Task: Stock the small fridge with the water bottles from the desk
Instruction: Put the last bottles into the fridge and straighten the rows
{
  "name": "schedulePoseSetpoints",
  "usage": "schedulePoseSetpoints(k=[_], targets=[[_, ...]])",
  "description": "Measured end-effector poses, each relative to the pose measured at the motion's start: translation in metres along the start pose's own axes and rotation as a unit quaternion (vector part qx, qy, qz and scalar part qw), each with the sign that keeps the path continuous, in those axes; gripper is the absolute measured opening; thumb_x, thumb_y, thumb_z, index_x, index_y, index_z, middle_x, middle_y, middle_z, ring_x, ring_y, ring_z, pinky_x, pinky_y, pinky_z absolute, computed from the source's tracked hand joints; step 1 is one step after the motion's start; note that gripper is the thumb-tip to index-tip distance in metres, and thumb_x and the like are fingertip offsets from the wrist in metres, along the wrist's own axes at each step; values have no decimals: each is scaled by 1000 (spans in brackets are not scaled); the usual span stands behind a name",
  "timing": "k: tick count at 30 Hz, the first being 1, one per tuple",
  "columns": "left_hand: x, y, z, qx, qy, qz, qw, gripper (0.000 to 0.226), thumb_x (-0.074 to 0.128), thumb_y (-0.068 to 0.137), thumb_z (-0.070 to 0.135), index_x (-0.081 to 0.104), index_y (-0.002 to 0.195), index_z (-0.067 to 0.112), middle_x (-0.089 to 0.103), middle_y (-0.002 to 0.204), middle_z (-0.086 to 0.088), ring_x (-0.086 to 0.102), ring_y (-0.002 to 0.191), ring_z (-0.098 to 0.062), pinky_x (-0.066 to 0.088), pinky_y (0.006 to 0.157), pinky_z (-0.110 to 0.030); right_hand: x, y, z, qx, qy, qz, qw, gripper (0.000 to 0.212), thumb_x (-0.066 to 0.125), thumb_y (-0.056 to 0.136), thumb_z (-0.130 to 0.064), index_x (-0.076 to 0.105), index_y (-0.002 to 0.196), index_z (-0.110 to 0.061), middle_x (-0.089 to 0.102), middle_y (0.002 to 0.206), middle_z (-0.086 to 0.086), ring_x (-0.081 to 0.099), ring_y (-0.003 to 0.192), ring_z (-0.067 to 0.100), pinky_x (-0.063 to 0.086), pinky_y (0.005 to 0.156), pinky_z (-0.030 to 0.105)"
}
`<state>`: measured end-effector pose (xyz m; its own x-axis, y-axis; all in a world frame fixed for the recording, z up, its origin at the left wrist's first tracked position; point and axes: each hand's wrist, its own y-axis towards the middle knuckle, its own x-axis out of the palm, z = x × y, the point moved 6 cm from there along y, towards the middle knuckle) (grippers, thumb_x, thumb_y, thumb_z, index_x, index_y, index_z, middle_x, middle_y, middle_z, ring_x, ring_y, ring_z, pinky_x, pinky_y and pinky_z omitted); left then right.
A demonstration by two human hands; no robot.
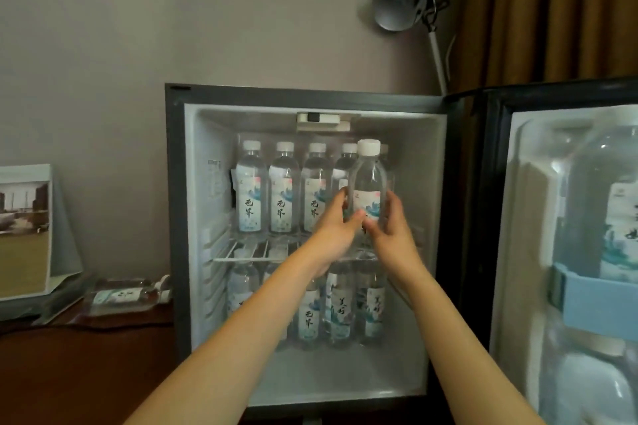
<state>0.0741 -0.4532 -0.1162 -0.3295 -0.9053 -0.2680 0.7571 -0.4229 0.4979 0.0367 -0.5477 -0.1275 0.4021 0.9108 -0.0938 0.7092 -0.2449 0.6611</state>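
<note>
Held item: one water bottle (368,183), upright, at the right end of the upper shelf (241,257) inside the fridge (177,217). Whether its base rests on the wire cannot be told.

Your left hand (333,228) curls round its left side and your right hand (392,228) round its right. The thumbs meet across the label, and both arms are stretched forward.

Count:
- Upper shelf: four standing bottles (283,190) in a row, with a fifth cap partly hidden.
- Lower compartment: at least four bottles (340,310), part-covered by your left forearm.
- Desk (86,373), left of the fridge: two lying bottles (117,295).
- Open door (497,217): at least two large bottles (593,200).
</note>
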Motion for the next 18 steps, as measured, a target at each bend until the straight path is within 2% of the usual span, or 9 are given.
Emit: schedulePoseSetpoints(k=[4, 7, 9, 11, 12, 13, 14, 15, 18], targets=[[3, 19, -8, 15, 9, 27, 999, 46, 49, 94, 25, 35, 138, 23, 47, 138, 1, 44, 128, -18, 38, 106, -42, -4, 13, 17, 26, -21, 7, 999, 60, 50, 95, -20, 20, 147, -25, 38, 147, 0, 40, 131, 13, 36, 109, 41], [4, 27, -19, 15, 16, 54, 998, 50, 51, 93, 18, 35, 140, 21, 47, 138, 0, 45, 126, -16, 39, 106, -42, -4, 17, 21, -3, -21, 7, 1000, 55, 50, 95, -18, 26, 144, -25, 42, 144, -2, 41, 128, 6, 35, 108, 34], [5, 26, -24, 23, 16, 72, 997, 51, 52, 93, 16, 34, 140, 22, 48, 137, 2, 45, 123, -12, 40, 104, -34, -2, 17, 23, -9, -12, 4, 1000, 53, 49, 95, -13, 29, 143, -25, 45, 141, -3, 43, 127, 5, 36, 109, 33], [6, 22, -30, 29, 20, 83, 996, 52, 54, 91, 13, 35, 139, 23, 50, 132, 2, 48, 117, -8, 41, 97, -26, -2, 17, 26, -12, -24, 1, 1000, 57, 50, 92, -5, 32, 141, -26, 47, 138, -3, 45, 124, 3, 38, 105, 21], [6, 21, -33, 27, 23, 85, 996, 52, 55, 91, 12, 35, 138, 22, 51, 130, 1, 49, 115, -9, 42, 97, -26, -1, 17, 29, -11, -38, -2, 999, 60, 52, 90, -2, 32, 142, -25, 47, 138, -1, 46, 123, 3, 39, 101, 15], [6, 20, -36, 23, 22, 84, 996, 52, 55, 90, 11, 36, 137, 21, 53, 129, -1, 50, 115, -11, 44, 97, -28, 0, 17, 33, -4, -60, -6, 998, 64, 54, 88, 0, 31, 143, -24, 45, 139, 2, 45, 124, 6, 38, 101, 15], [6, 19, -39, 17, 20, 82, 996, 50, 55, 90, 11, 37, 136, 20, 54, 127, -2, 52, 115, -12, 45, 95, -27, 1, 16, 37, 8, -89, -10, 996, 69, 56, 87, -1, 27, 145, -23, 41, 142, 4, 41, 129, 11, 36, 106, 22], [6, 18, -41, 12, 19, 81, 996, 49, 56, 90, 12, 38, 135, 19, 56, 124, -2, 54, 112, -12, 46, 89, -23, 2, 15, 42, 24, -120, -15, 992, 74, 58, 85, -3, 22, 147, -23, 34, 146, 5, 34, 134, 16, 29, 110, 29], [7, 19, -44, 0, 35, 85, 996, 44, 57, 90, 16, 41, 131, 17, 59, 119, -1, 56, 103, -10, 45, 77, -16, 3, 14, 47, 48, -156, -16, 986, 85, 60, 82, -5, 10, 149, -21, 23, 152, 3, 18, 140, 20, 18, 112, 35]])
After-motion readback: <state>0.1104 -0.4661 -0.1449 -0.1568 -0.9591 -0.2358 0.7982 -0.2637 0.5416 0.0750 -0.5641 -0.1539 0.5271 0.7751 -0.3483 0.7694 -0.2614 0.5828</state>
